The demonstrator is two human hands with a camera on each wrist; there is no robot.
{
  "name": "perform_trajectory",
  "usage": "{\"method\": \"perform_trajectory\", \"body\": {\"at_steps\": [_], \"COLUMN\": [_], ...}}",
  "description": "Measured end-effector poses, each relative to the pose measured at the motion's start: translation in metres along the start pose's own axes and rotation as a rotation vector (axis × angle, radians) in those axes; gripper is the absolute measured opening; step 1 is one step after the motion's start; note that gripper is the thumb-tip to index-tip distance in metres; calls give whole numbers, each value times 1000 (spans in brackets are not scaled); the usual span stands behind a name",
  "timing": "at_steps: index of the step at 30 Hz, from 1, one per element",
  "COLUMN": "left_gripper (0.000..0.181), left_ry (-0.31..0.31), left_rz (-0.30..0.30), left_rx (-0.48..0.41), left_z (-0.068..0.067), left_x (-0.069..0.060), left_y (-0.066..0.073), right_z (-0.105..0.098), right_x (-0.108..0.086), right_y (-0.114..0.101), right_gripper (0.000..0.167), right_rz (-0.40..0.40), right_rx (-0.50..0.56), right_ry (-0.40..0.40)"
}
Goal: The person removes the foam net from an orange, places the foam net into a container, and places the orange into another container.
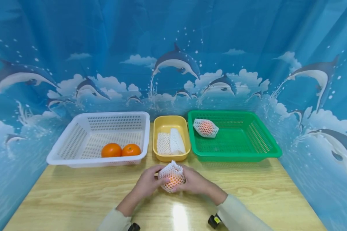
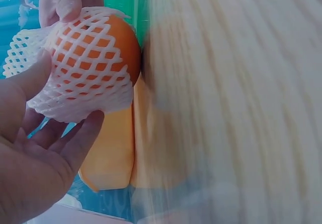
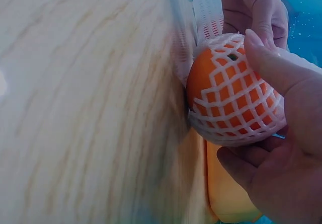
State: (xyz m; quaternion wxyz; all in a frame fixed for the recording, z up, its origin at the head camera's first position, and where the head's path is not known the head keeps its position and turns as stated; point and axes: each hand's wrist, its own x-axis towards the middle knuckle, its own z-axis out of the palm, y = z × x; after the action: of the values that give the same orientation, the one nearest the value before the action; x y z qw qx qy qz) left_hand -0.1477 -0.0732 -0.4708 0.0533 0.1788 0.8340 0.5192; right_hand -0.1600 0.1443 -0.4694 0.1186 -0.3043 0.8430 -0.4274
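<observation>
Between my two hands, near the middle of the table's front, is an orange [image 1: 173, 181] inside a white foam net sleeve [image 1: 171, 169]. My left hand [image 1: 149, 181] grips it from the left, thumb on the near side and fingers beneath. From the other side my right hand [image 1: 195, 180] holds it with curled thumb and fingers. In the left wrist view, part of the orange's bare skin [image 2: 126, 48] shows past the net's edge. The right wrist view shows the mesh [image 3: 241, 103] stretched over the fruit, with some peel uncovered at its left side.
A white basket [image 1: 60, 158] at left holds two bare oranges [image 1: 111, 150]. The yellow tray [image 1: 170, 120] in the middle contains foam nets [image 1: 177, 141]. At right, a green basket [image 1: 234, 155] has one netted orange [image 1: 206, 127]. A dolphin-printed curtain [image 1: 118, 38] stands behind.
</observation>
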Motion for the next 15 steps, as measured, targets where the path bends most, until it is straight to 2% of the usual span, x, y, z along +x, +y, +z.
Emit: {"method": "perform_trajectory", "body": {"at_steps": [6, 12, 15], "left_gripper": [56, 65, 69], "left_ry": [-22, -72, -95], "left_rz": [11, 43, 40], "left_rx": [-10, -15, -23], "left_z": [1, 1, 2], "left_x": [1, 1, 0], "left_y": [-1, -2, -2], "right_z": [-3, -4, -5], "right_x": [0, -1, -2], "right_y": [-1, -1, 0], "right_gripper": [71, 62, 61], "right_rz": [15, 45, 45], "right_rx": [-14, -20, -47], "right_ry": [-5, -6, 0]}}
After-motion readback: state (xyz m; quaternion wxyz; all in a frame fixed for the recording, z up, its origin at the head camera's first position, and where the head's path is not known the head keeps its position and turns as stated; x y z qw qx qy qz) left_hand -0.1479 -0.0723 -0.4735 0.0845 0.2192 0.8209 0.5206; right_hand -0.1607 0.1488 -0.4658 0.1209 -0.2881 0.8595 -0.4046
